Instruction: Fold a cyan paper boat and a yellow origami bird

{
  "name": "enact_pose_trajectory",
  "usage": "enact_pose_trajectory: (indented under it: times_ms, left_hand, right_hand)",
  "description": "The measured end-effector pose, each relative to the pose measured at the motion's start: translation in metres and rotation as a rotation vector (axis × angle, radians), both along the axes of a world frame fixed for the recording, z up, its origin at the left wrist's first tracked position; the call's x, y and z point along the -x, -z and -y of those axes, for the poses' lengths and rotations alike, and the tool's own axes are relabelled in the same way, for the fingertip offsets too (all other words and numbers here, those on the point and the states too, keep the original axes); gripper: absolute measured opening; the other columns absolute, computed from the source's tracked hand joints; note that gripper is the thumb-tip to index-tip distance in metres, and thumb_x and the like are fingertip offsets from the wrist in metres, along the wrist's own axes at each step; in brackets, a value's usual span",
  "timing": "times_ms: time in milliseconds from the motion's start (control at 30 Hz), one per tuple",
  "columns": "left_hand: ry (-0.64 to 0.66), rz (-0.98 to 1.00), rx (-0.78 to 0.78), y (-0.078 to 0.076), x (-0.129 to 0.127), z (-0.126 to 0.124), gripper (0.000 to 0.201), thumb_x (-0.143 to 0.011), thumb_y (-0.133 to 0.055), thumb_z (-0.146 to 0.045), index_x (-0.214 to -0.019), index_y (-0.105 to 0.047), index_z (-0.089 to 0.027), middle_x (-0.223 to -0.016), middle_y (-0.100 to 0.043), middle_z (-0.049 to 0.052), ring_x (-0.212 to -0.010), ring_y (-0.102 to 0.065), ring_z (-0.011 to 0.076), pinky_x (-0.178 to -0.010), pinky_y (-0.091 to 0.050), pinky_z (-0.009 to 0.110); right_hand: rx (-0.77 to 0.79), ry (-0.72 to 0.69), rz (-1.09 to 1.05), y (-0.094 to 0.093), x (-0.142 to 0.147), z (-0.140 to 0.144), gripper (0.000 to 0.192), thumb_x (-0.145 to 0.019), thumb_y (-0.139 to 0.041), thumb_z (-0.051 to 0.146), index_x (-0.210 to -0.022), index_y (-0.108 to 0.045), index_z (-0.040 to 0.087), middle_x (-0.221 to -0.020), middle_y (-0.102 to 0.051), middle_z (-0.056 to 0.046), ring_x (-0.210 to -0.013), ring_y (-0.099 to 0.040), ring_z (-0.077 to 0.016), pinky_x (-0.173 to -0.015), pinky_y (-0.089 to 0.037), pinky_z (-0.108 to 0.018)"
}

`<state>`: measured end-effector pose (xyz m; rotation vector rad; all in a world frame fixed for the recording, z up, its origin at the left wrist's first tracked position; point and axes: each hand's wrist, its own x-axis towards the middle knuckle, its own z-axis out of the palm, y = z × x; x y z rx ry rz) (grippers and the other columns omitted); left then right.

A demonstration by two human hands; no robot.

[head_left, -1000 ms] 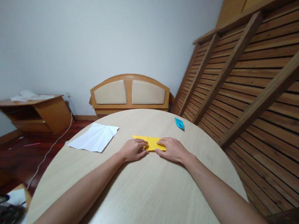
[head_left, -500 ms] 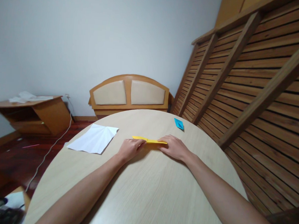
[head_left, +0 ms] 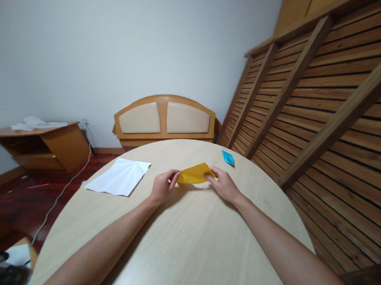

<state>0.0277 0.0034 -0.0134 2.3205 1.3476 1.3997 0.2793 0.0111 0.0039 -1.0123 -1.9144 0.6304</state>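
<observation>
So yellow ppr — angular, tilted — pinched in L grip & R grip

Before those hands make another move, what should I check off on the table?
1. Left hand grips the yellow paper: ok, pinching its left end.
2. Right hand grips it too: ok, at the right end.
3. White sheet apart from the hands: ok, lying to the left.
4. Blue folded paper apart from the hands: ok, beyond the right one.
5. Yellow paper's creases sharp: cannot tell, too small.
</observation>
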Motion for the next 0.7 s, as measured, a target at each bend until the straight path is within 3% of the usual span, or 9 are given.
enact_pose_trajectory:
  times_ms: [267, 500, 700]
  left_hand:
    - [0.090, 0.159, 0.090, -0.003, -0.004, 0.002, 0.028, -0.094, -0.046, -0.034, -0.104, -0.066, -0.017, -0.082, -0.074, 0.004, -0.066, -0.066, 0.0138, -0.058, -0.051, 0.022]
    - [0.149, 0.152, 0.107, -0.003, -0.003, 0.003, 0.029, -0.090, -0.046, -0.024, -0.106, -0.069, -0.017, -0.094, -0.075, 0.007, -0.074, -0.068, 0.0147, -0.058, -0.052, 0.022]
    - [0.171, 0.114, 0.081, -0.002, -0.001, 0.003, 0.030, -0.088, -0.045, -0.016, -0.100, -0.072, -0.017, -0.096, -0.075, 0.008, -0.081, -0.069, 0.0163, -0.060, -0.055, 0.022]
  right_hand:
    - [0.068, -0.077, -0.206, 0.003, 0.001, -0.005, 0.026, -0.090, -0.055, 0.038, -0.109, -0.055, 0.021, -0.107, -0.066, -0.008, -0.099, -0.064, -0.0208, -0.085, -0.054, -0.035]
    - [0.032, -0.121, -0.201, 0.005, -0.008, -0.007, 0.012, -0.084, -0.053, 0.028, -0.092, -0.058, 0.021, -0.091, -0.064, -0.004, -0.087, -0.061, -0.0190, -0.080, -0.050, -0.034]
    - [0.044, -0.129, -0.147, 0.002, -0.011, -0.007, 0.012, -0.079, -0.050, 0.022, -0.076, -0.061, 0.020, -0.094, -0.068, -0.005, -0.094, -0.062, -0.0206, -0.088, -0.047, -0.036]
